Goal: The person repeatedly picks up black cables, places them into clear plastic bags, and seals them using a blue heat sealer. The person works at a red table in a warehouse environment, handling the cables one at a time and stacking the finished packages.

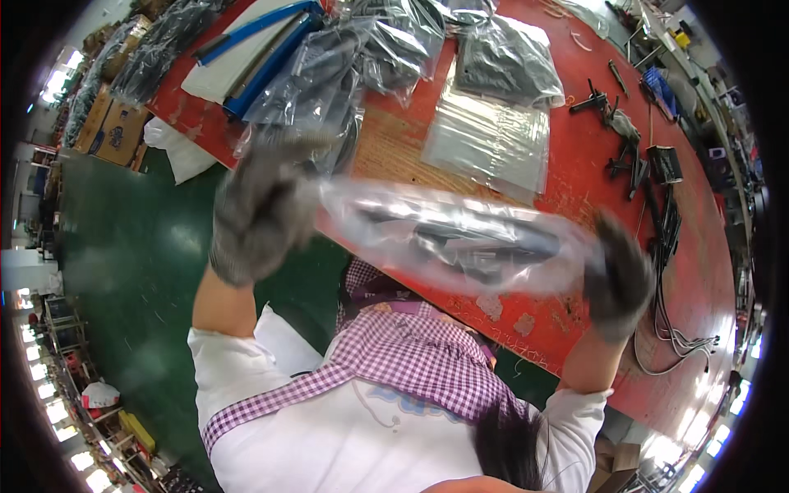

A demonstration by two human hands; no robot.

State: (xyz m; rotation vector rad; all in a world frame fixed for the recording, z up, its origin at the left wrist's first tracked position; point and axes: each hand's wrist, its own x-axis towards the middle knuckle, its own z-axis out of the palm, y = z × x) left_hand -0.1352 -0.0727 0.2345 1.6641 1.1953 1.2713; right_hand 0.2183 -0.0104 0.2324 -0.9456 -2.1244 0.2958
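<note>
A clear plastic bag with dark, long parts inside is stretched between my two hands, above the near edge of the red table. My left hand, in a grey knit glove, grips the bag's left end. At its right end my right hand, gloved the same way, is closed on the plastic. Motion blurs the bag and both hands, so the parts inside cannot be made out exactly. Just beyond the bag lie a stack of flat clear plastic bags and a filled bag with dark contents.
The red table has a worn wooden patch. A blue long-armed device and several filled bags occupy its far left. Black metal parts and black cables lie to the right. A cardboard box stands beyond the green floor.
</note>
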